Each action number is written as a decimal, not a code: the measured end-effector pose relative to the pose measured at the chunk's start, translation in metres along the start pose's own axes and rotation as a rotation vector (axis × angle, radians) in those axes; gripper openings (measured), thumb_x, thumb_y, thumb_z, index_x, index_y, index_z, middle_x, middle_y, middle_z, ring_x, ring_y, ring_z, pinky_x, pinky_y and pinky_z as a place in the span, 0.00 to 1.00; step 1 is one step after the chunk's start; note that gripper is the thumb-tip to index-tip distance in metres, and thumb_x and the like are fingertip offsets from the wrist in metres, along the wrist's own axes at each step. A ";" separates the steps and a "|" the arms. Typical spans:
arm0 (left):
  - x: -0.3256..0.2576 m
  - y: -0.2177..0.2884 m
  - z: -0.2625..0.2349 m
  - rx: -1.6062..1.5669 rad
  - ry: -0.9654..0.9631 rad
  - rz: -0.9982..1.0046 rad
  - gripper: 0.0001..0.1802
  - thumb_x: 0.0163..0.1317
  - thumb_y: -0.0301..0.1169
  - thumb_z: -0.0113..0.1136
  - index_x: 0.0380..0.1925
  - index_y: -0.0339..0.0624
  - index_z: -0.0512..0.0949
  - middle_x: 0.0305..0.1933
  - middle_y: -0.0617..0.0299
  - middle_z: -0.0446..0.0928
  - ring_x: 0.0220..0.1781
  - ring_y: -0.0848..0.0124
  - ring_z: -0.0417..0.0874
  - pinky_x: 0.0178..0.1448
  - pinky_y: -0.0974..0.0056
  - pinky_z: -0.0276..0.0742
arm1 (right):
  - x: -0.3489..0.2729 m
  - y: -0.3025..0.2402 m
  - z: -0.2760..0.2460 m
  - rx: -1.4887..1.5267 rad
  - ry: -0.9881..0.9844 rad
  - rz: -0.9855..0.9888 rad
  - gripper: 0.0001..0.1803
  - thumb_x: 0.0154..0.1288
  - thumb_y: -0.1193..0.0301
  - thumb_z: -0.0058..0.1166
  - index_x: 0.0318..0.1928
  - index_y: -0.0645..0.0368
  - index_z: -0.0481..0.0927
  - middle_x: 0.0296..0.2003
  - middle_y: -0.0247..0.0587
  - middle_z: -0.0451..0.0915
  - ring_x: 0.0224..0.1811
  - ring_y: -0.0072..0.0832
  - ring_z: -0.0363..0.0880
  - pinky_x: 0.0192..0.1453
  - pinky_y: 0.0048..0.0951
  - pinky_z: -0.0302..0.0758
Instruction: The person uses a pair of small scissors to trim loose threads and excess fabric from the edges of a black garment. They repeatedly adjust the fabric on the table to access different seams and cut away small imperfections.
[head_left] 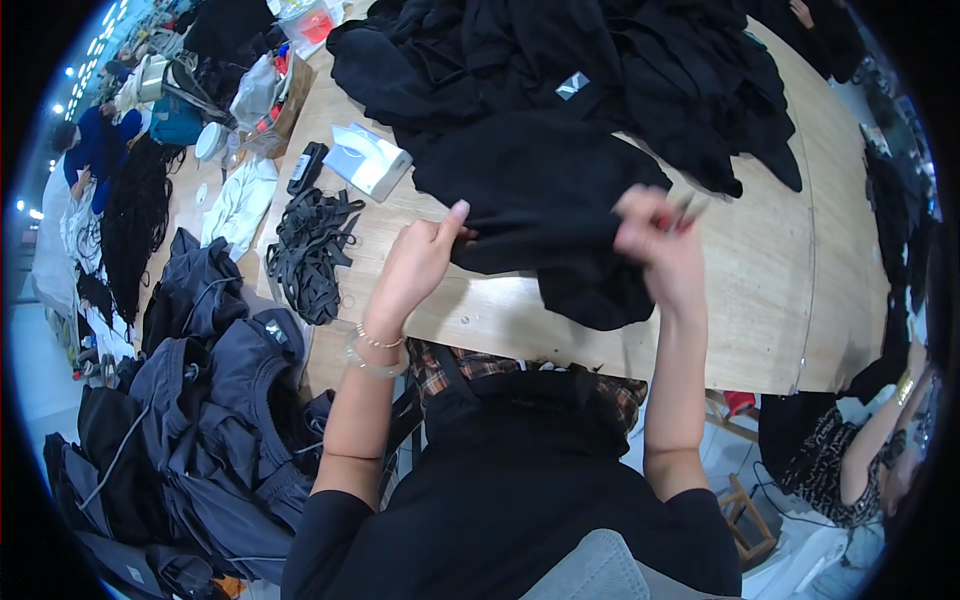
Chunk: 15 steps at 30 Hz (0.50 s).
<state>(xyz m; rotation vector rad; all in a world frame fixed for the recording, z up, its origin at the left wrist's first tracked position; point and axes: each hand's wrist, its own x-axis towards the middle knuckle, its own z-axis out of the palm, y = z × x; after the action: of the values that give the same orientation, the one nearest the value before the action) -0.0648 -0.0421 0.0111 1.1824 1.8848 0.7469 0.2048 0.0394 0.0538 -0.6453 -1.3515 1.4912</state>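
A black garment (pixel 530 185) spans the gap between a worker's two hands over a wooden table (pixel 750 300), its near edge pinched by the curled fingers of the left hand (pixel 428 250). The right hand (pixel 652 232), blurred, is folded around a small thing (pixel 684 214) with a hint of red, too smeared to name; whether it also grips the cloth cannot be told. Just beyond the left hand sits a white-and-blue tissue box (pixel 370 165), a tissue showing at its top. Farther out to that hand's upper left, a cardboard box (pixel 294 98) holds red items and a pale plastic bag (pixel 258 90), beside a white tub (pixel 211 142) whose contents are hidden. Nearer, left of the same hand, lie tangled black straps (pixel 312 250)
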 end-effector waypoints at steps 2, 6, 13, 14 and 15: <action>0.005 -0.006 0.011 -0.349 0.064 -0.098 0.27 0.72 0.44 0.57 0.27 0.26 0.83 0.21 0.60 0.79 0.24 0.74 0.77 0.35 0.67 0.73 | -0.027 -0.015 0.014 -0.108 -0.439 0.222 0.10 0.45 0.84 0.72 0.29 0.65 0.84 0.31 0.35 0.81 0.32 0.18 0.79 0.34 0.23 0.72; 0.001 -0.013 0.024 -0.756 0.073 -0.122 0.18 0.64 0.28 0.66 0.53 0.35 0.79 0.24 0.72 0.74 0.25 0.85 0.72 0.32 0.78 0.65 | -0.065 0.019 0.030 -0.166 -0.689 0.437 0.07 0.58 0.74 0.69 0.34 0.64 0.84 0.31 0.34 0.83 0.33 0.17 0.79 0.38 0.22 0.73; -0.036 0.019 0.036 -0.850 -0.282 0.013 0.31 0.65 0.25 0.64 0.67 0.39 0.67 0.26 0.71 0.73 0.27 0.84 0.73 0.34 0.77 0.69 | -0.046 0.047 0.045 -0.195 0.044 0.378 0.08 0.66 0.70 0.64 0.37 0.63 0.83 0.28 0.26 0.79 0.31 0.12 0.72 0.38 0.18 0.69; -0.038 0.024 0.037 -0.862 -0.297 0.049 0.30 0.66 0.24 0.62 0.68 0.39 0.66 0.28 0.70 0.74 0.28 0.84 0.73 0.35 0.77 0.70 | -0.043 0.046 0.049 -0.183 0.037 0.389 0.08 0.65 0.70 0.65 0.37 0.63 0.83 0.28 0.26 0.79 0.31 0.12 0.71 0.38 0.18 0.69; -0.039 0.026 0.038 -0.859 -0.295 0.057 0.29 0.67 0.24 0.61 0.67 0.39 0.66 0.28 0.70 0.75 0.29 0.84 0.73 0.35 0.77 0.69 | -0.040 0.045 0.053 -0.171 0.030 0.400 0.08 0.65 0.70 0.65 0.37 0.63 0.82 0.28 0.25 0.78 0.31 0.12 0.71 0.38 0.18 0.68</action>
<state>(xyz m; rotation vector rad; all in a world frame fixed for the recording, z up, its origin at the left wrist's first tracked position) -0.0104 -0.0644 0.0235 0.7281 1.0857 1.1768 0.1600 -0.0143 0.0149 -1.0928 -1.3920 1.6787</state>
